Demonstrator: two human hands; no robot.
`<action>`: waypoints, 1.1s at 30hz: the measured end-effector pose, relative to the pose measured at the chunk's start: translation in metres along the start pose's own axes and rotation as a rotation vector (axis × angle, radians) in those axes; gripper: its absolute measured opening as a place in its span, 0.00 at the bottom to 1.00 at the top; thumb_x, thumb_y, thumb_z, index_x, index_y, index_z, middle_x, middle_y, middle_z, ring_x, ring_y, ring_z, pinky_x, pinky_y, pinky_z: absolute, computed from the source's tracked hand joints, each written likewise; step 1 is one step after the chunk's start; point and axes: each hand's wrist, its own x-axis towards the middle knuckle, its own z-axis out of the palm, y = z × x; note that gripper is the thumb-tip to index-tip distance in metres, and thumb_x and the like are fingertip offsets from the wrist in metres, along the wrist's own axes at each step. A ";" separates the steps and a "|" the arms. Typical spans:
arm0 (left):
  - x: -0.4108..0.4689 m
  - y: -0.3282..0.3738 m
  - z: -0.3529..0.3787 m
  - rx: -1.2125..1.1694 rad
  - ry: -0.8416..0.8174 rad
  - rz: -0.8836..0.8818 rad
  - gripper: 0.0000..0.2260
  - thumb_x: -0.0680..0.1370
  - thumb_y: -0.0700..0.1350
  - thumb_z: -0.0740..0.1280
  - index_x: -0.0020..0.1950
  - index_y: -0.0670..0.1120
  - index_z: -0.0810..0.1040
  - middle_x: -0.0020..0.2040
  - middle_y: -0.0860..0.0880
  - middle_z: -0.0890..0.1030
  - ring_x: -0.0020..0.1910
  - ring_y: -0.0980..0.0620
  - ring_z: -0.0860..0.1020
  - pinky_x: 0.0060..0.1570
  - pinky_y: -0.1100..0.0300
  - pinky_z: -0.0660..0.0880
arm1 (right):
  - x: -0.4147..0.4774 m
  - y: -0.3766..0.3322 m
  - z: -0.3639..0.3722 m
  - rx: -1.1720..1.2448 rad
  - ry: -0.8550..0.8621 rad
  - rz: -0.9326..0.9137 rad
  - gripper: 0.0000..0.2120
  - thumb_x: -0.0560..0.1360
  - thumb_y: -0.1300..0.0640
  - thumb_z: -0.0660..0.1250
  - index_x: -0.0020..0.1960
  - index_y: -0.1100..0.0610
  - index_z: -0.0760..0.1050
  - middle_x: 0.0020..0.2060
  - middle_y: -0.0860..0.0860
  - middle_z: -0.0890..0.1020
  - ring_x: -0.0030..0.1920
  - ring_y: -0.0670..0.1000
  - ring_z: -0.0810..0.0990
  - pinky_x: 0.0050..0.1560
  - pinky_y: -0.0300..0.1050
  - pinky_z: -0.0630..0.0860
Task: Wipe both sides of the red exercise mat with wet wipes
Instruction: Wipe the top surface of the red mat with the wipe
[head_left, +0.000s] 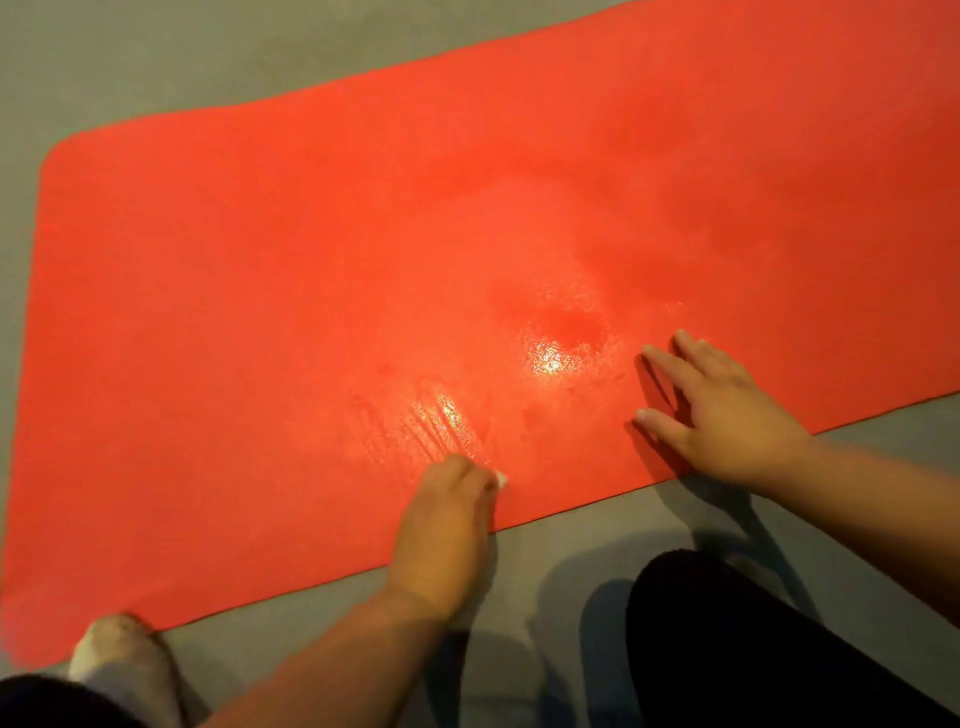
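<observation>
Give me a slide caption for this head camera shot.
Left hand rubs a wet wipe across the red mat; right hand presses it flat.

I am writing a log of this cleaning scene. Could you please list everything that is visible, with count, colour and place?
exercise mat: one, red, flat on the floor, filling most of the view
wet streaks: several, shiny, near the mat's close edge
floor: one, grey, around the mat
wet wipe: one, white, mostly hidden under the left hand
sock: one, white-grey, bottom left
dark trouser leg: one, bottom right
left hand: closed on the wipe
right hand: flat on the mat, fingers spread
</observation>
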 end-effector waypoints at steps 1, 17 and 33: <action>-0.020 0.006 0.002 -0.027 -0.086 0.094 0.04 0.74 0.43 0.66 0.42 0.48 0.80 0.40 0.51 0.76 0.40 0.50 0.75 0.38 0.59 0.71 | 0.003 -0.001 0.003 0.011 0.033 0.002 0.35 0.75 0.37 0.58 0.77 0.45 0.49 0.77 0.51 0.47 0.77 0.53 0.46 0.74 0.48 0.47; 0.001 0.011 0.000 -0.003 -0.186 0.256 0.10 0.77 0.48 0.61 0.44 0.48 0.81 0.40 0.51 0.75 0.41 0.53 0.71 0.38 0.60 0.68 | 0.004 0.005 0.019 -0.077 -0.024 -0.055 0.40 0.74 0.34 0.58 0.77 0.43 0.40 0.76 0.48 0.38 0.76 0.50 0.37 0.74 0.49 0.42; 0.027 0.017 0.000 -0.016 -0.229 0.306 0.13 0.77 0.49 0.60 0.47 0.49 0.84 0.39 0.51 0.77 0.38 0.49 0.77 0.35 0.61 0.74 | -0.001 0.011 0.022 -0.058 0.011 -0.018 0.45 0.64 0.26 0.44 0.77 0.42 0.43 0.76 0.43 0.39 0.76 0.47 0.37 0.74 0.48 0.40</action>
